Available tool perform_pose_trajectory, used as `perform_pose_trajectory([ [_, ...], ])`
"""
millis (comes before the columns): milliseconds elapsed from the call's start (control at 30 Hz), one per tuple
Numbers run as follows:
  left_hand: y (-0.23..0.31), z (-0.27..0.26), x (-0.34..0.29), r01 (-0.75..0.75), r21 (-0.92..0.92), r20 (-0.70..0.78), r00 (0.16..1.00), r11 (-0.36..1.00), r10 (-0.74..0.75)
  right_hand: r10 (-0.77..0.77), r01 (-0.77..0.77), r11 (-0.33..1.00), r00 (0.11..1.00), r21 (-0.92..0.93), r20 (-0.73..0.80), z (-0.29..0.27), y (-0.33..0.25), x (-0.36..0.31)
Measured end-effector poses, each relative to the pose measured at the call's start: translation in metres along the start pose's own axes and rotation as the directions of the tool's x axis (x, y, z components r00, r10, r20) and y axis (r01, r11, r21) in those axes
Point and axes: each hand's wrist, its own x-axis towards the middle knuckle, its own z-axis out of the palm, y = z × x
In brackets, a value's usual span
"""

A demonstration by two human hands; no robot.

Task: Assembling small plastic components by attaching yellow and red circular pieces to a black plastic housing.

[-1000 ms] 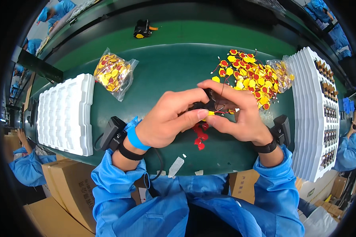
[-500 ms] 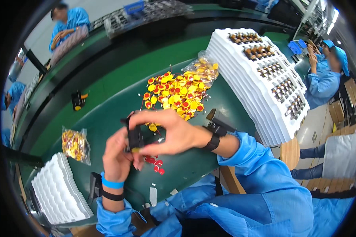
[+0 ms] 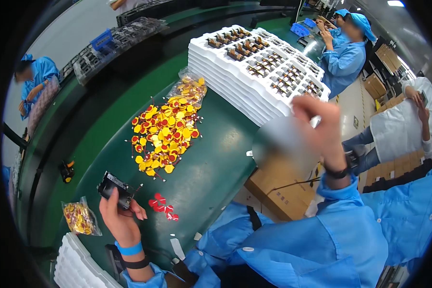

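My left hand (image 3: 117,217) holds a small black rectangular housing (image 3: 111,186) over the green tabletop. My right hand (image 3: 321,122) is raised by the near right edge of the white foam tray stack (image 3: 237,91). Its fingers are bent in a pinch, and anything between them is too blurred to make out. Small black-and-brown parts (image 3: 247,48) sit in rows in the top tray. Between the left hand and the stack lies a heap of yellow and red discs with thin leads (image 3: 168,132). A few loose red discs (image 3: 163,207) lie right of the left hand.
A plastic bag of discs (image 3: 79,217) and more white trays (image 3: 77,264) are at lower left. Another bag (image 3: 189,89) touches the heap. A cardboard box (image 3: 285,192) stands below the table's right edge. Co-workers (image 3: 345,60) sit across and at the right.
My right hand has let go of the black housing and moved up and right to the tray stack. My left hand keeps the housing, lower and further left. The view has shifted right.
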Motion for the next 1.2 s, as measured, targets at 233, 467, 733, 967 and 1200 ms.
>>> perform_pose_trajectory([
  [233, -0.008, 0.002, 0.001, 0.034, 0.009, 0.027, 0.999, 0.999, -0.034, 0.508, -0.435, 0.860, 0.678, -0.267, 0.532, -0.046, 0.129, 0.033],
  [467, -0.011, 0.008, -0.001, 0.014, 0.033, 0.041, 0.999, 0.999, -0.016, 0.459, -0.423, 0.885, 0.721, -0.195, 0.519, -0.043, 0.144, 0.032],
  [733, -0.003, -0.010, -0.004, -0.004, 0.095, -0.044, 0.999, 0.995, 0.008, 0.331, -0.556, 0.734, 0.794, 0.390, 0.510, -0.037, 0.069, 0.034],
  [967, -0.003, 0.003, 0.003, -0.027, 0.110, 0.090, 0.996, 0.994, 0.017, 0.065, -0.516, 0.495, 0.824, 0.699, 0.563, 0.052, -0.075, 0.029],
  [1200, 0.000, -0.009, 0.005, -0.112, 0.117, 0.024, 0.994, 0.987, 0.110, -0.370, -0.493, 0.429, 0.668, 0.757, 0.645, 0.184, -0.158, 0.064],
])
